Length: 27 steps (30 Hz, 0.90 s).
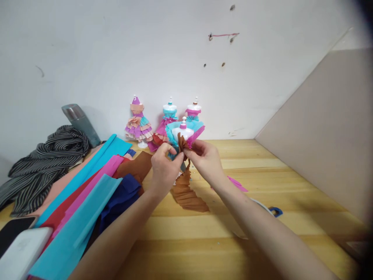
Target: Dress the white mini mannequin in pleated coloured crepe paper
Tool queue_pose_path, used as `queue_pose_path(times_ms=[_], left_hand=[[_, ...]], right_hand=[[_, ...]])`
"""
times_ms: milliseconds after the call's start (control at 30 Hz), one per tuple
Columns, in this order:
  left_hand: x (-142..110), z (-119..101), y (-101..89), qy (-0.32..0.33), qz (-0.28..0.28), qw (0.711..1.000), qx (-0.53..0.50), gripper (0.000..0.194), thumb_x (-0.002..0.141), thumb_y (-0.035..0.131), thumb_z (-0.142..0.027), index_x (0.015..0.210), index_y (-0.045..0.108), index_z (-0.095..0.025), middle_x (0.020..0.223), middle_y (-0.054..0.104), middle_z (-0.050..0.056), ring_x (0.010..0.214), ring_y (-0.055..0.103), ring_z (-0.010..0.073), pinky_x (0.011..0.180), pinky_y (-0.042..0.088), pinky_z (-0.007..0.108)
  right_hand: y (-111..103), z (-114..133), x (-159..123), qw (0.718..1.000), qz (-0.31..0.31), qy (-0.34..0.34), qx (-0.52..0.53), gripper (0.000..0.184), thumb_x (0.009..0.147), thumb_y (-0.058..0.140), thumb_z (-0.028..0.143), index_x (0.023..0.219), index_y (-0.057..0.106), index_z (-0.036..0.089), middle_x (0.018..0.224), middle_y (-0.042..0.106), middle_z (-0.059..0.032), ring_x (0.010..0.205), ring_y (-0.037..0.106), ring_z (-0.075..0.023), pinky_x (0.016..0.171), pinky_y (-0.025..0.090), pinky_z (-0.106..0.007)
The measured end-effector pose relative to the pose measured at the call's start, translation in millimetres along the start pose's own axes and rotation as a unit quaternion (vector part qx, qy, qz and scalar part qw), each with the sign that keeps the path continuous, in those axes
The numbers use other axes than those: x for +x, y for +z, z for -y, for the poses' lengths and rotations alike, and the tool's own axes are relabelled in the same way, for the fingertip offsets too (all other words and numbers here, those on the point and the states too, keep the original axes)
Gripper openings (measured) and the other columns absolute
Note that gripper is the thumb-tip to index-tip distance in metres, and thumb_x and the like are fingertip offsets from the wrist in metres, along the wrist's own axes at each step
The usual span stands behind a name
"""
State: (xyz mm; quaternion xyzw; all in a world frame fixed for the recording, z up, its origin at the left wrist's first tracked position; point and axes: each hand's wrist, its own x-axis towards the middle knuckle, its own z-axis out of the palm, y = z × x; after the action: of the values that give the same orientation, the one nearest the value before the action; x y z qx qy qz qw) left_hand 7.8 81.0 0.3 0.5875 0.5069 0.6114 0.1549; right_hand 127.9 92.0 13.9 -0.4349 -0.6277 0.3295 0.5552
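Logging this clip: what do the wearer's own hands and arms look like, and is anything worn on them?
The left hand and right hand are ungloved, with no ring or watch visible. The left forearm and right forearm are bare as far as the picture shows, without sleeve or bracelet. Fingernail details are too small to judge.

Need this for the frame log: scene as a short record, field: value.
left grip: closed on gathered brown paper
right grip: closed on the same paper
nearest form: white mannequin, directly behind the paper
background: three dressed mannequins, near the wall
picture left: coloured sheets, striped cloth, bottle
surface: wooden table
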Motion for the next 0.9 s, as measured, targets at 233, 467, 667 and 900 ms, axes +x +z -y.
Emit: queue_pose_path(times_ms=[233, 467, 667, 900], left_hand=[[-2.7, 3.0, -0.3, 0.003, -0.024, 1.000, 0.019, 0.034, 0.067, 0.068, -0.017, 0.061, 0.035, -0.023, 0.059, 0.049, -0.007, 0.065, 0.055, 0.0138, 0.063, 0.042, 0.025], [-2.0, 4.2, 1.1, -0.032, -0.008, 0.999, -0.037, 0.031, 0.069, 0.067, -0.016, 0.066, 0.037, -0.023, 0.073, 0.062, -0.003, 0.083, 0.064, 0.0162, 0.077, 0.048, 0.028], [6.2, 9.0, 2.1, -0.055, 0.030, 0.984, -0.167, 0.024, 0.066, 0.070, -0.019, 0.076, 0.048, -0.020, 0.084, 0.063, 0.000, 0.085, 0.064, 0.0158, 0.082, 0.050, 0.030], [16.6, 13.3, 3.6, -0.117, 0.080, 0.951, -0.275, 0.033, 0.059, 0.071, -0.015, 0.089, 0.060, -0.016, 0.089, 0.069, 0.005, 0.087, 0.066, 0.0181, 0.085, 0.052, 0.033]], right_hand=[[-1.5, 4.4, -0.5, 1.000, 0.002, 0.009, 0.010, 0.017, 0.068, 0.060, 0.028, 0.078, 0.066, 0.015, 0.076, 0.071, -0.0066, 0.071, 0.066, -0.0211, 0.066, 0.052, -0.033], [-2.2, 5.5, -1.6, 1.000, -0.001, 0.017, 0.006, 0.014, 0.069, 0.059, 0.028, 0.073, 0.063, 0.016, 0.066, 0.066, -0.0038, 0.062, 0.063, -0.0183, 0.061, 0.051, -0.032], [-1.3, 5.1, -0.7, 1.000, -0.005, 0.017, 0.012, 0.015, 0.068, 0.059, 0.028, 0.076, 0.064, 0.015, 0.066, 0.066, -0.0040, 0.062, 0.064, -0.0187, 0.062, 0.053, -0.032], [-1.0, 6.3, -0.2, 0.999, 0.000, 0.017, 0.032, 0.020, 0.068, 0.061, 0.026, 0.084, 0.066, 0.015, 0.072, 0.069, -0.0053, 0.061, 0.066, -0.0187, 0.061, 0.055, -0.033]])
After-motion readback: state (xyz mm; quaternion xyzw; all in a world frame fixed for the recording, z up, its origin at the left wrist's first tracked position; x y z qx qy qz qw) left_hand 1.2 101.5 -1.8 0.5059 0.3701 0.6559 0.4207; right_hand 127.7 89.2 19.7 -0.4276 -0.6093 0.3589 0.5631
